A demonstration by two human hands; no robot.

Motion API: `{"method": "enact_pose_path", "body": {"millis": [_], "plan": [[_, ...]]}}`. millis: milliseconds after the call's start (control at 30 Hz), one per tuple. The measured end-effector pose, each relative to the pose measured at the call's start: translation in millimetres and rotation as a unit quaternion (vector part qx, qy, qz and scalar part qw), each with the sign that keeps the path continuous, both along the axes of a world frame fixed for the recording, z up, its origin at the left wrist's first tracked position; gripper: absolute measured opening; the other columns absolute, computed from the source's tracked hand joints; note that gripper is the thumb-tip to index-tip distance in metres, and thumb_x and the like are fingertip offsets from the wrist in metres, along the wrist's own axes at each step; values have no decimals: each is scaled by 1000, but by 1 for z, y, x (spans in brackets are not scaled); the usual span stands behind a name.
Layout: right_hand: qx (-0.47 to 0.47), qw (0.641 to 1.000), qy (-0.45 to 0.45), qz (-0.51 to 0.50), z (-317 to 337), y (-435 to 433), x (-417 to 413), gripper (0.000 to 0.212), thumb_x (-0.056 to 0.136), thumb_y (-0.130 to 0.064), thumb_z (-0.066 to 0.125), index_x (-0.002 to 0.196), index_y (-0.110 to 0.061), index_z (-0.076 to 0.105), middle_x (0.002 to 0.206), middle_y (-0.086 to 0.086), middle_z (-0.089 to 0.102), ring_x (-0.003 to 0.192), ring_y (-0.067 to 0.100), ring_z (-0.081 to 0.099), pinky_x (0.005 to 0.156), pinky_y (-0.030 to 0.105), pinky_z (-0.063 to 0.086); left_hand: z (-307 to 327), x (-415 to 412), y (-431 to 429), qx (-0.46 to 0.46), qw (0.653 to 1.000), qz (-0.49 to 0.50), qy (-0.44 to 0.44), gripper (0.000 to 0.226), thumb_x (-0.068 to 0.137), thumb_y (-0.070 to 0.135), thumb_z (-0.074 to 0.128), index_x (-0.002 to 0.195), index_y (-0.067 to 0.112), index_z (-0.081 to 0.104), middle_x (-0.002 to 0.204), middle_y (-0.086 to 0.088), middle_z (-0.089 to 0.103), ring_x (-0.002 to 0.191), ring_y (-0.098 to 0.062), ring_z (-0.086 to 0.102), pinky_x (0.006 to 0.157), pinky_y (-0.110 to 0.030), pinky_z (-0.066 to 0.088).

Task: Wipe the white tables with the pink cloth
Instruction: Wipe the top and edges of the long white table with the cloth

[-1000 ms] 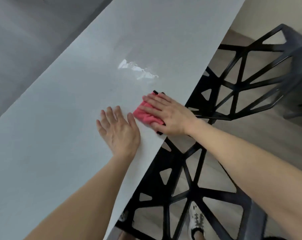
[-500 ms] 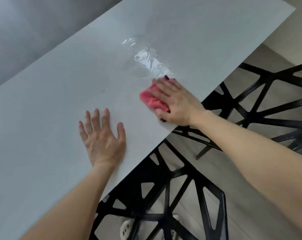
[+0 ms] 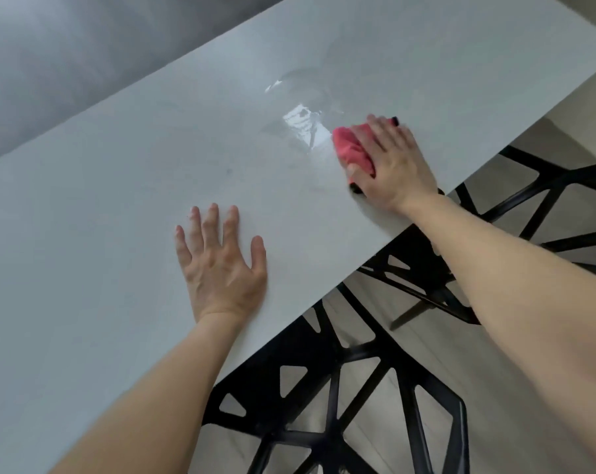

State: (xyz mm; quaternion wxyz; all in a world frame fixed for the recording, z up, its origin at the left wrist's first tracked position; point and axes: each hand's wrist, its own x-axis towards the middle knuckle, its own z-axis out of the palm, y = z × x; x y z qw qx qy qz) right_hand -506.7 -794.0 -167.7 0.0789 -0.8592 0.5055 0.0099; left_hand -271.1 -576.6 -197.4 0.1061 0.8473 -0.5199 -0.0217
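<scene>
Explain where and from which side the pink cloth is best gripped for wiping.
Probably from above, palm flat across the bunched middle. The cloth lies folded flat on the table, offering no upright edge to pinch. The right hand presses it this way, with only its left edge showing.

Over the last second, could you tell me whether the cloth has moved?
Yes: the cloth slid along the table's near edge, away from the flat left hand.

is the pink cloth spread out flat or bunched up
Bunched up. The pink cloth shows as a small folded wad under the right hand, pressed on the white table beside the wet patch.
</scene>
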Motion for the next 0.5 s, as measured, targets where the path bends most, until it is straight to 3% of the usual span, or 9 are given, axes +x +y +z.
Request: {"method": "enact_pose_path", "body": {"millis": [67, 100, 133, 200, 267, 333, 367, 433, 500], "plan": [[-17, 986, -29, -161, -5, -8, 15, 82, 100, -63, 16, 174, -26, 15, 181, 14, 7, 169, 28, 1, 136, 50, -3, 1, -1, -1, -3, 1000, -5, -1, 67, 106, 58, 29, 164, 25, 36, 174, -4, 27, 167, -27, 5, 134, -55, 4], [-24, 985, -31, -167, -8, 6, 32, 82, 101, -61, 15, 174, -24, 15, 181, 17, 7, 168, 30, 1, 136, 50, -4, 0, 0, -1, -5, 1000, -4, -5, 68, 106, 59, 29, 165, 25, 35, 174, -3, 27, 167, -27, 5, 134, -55, 4], [-24, 991, -35, -125, -10, 30, 49, 81, 102, -60, 15, 174, -23, 14, 181, 17, 6, 169, 30, 0, 136, 50, -4, -1, 1, -1, -6, 1000, -4, -9, 67, 106, 59, 29, 165, 25, 35, 174, -3, 27, 167, -27, 5, 134, -54, 4], [-11, 996, -46, 80, -7, 86, 66, 77, 105, -59, 18, 174, -26, 11, 182, 12, 2, 169, 25, -4, 136, 46, -7, -2, 3, 0, -6, 1000, -7, -11, 66, 107, 58, 30, 165, 26, 36, 174, -4, 28, 167, -27, 6, 134, -55, 5], [5, 962, -28, 270, -10, 118, 54, 73, 108, -57, 26, 174, -30, 8, 182, 6, 1, 168, 20, -7, 136, 44, -6, -2, 2, 1, -9, 1000, -6, -7, 64, 108, 56, 30, 164, 25, 38, 173, -4, 31, 167, -28, 9, 134, -55, 7], [-7, 937, -13, 350, -7, 76, 36, 74, 106, -58, 31, 172, -35, 8, 182, 2, 4, 169, 18, -3, 136, 41, -5, 0, 1, 2, -12, 1000, -1, -12, 63, 108, 54, 32, 164, 25, 39, 172, -5, 32, 167, -28, 11, 134, -56, 8], [-10, 948, -12, 319, -5, 40, 32, 76, 104, -60, 29, 172, -35, 10, 182, 1, 7, 169, 17, 0, 136, 41, -4, 2, 1, 2, -12, 1000, -1, -12, 63, 108, 53, 32, 164, 25, 38, 173, -4, 32, 167, -28, 11, 134, -55, 8], [-19, 992, -24, 120, 0, -40, 28, 82, 97, -65, 23, 172, -34, 21, 182, 4, 14, 168, 20, 7, 136, 43, -2, 4, -2, 3, -8, 1000, -9, -10, 62, 108, 52, 33, 164, 25, 38, 173, -3, 31, 167, -26, 11, 134, -54, 7], [-7, 998, -34, -56, 2, -86, 49, 86, 94, -64, 17, 172, -28, 25, 181, 11, 15, 168, 26, 8, 135, 49, -1, 5, -3, 2, -6, 1000, -7, -20, 61, 109, 50, 34, 164, 25, 39, 172, -2, 32, 167, -26, 12, 134, -54, 8]]}}
